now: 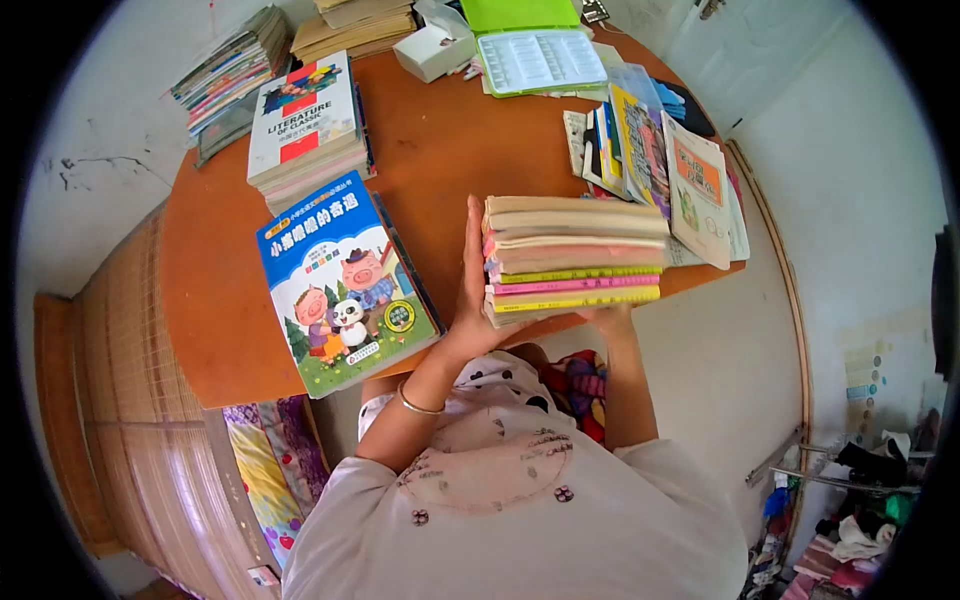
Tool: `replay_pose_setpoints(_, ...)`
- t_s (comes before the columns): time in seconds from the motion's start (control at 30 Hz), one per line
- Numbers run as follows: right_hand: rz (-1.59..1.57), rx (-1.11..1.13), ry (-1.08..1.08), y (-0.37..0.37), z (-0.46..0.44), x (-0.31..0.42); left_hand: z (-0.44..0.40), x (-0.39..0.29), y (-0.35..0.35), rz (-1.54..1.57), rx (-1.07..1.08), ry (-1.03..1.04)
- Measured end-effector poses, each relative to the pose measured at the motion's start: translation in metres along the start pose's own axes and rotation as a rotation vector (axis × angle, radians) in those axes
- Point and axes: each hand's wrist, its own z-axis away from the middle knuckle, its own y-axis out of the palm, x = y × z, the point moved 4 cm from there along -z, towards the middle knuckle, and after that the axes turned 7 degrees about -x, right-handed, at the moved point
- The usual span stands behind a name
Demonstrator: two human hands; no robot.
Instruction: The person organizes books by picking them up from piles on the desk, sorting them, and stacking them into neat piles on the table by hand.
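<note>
- I look down through the head camera at an orange-brown wooden table [450, 130]; my landmark on it is the blue-and-white book with cartoon pigs and a panda [345, 290], which lies cover up near the table's near edge.
- Right of the pig book, and apart from it, I see a thick stack of cream-paged books with yellow-green, pink and yellow spines lowest [575, 250], held level between both hands at the table's near edge.
- The left hand [472, 300], the one nearer the pig book, stands against the stack's left end, its fingers straight and close together, pointing up along the pages; a thin silver-coloured bracelet [418, 402] rings that arm.
- The right hand [608, 318], farther from the pig book, supports the stack at its underside; the books hide its fingers, so I cannot tell their spread.
- Just beyond the pig book I have a pile topped by a white-and-red "LITERATURE OF CLASSIC" book [300, 125]; farther past it stand a leaning pile of thin magazines [235, 85] and a tan pile of books [352, 40].
- Beyond and right of the pig book sit a small white open box [432, 55] and an open bright-green plastic case [515, 12].
- Well right of the pig book lies a pale booklet with an orange picture panel [700, 195].
</note>
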Motion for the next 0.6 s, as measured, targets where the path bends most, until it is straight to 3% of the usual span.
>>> replay_pose_setpoints(0.1, -0.148, 0.09, 0.345, -0.012, -0.001, 0.004, 0.0, -0.003, -0.001, -0.039, 0.012, 0.001)
replay_pose_setpoints(0.17, -0.126, 0.082, 0.325, 0.01, -0.012, 0.008, 0.0, 0.005, -0.003, -0.107, 0.011, 0.042)
replay_pose_setpoints(0.53, 0.037, 0.064, 0.121, -0.013, -0.014, 0.012, 0.012, 0.034, -0.015, -0.366, 0.075, 0.154)
replay_pose_setpoints(0.6, 0.073, 0.055, 0.079, -0.018, -0.013, 0.018, 0.028, 0.048, -0.015, -0.093, 0.029, 0.008)
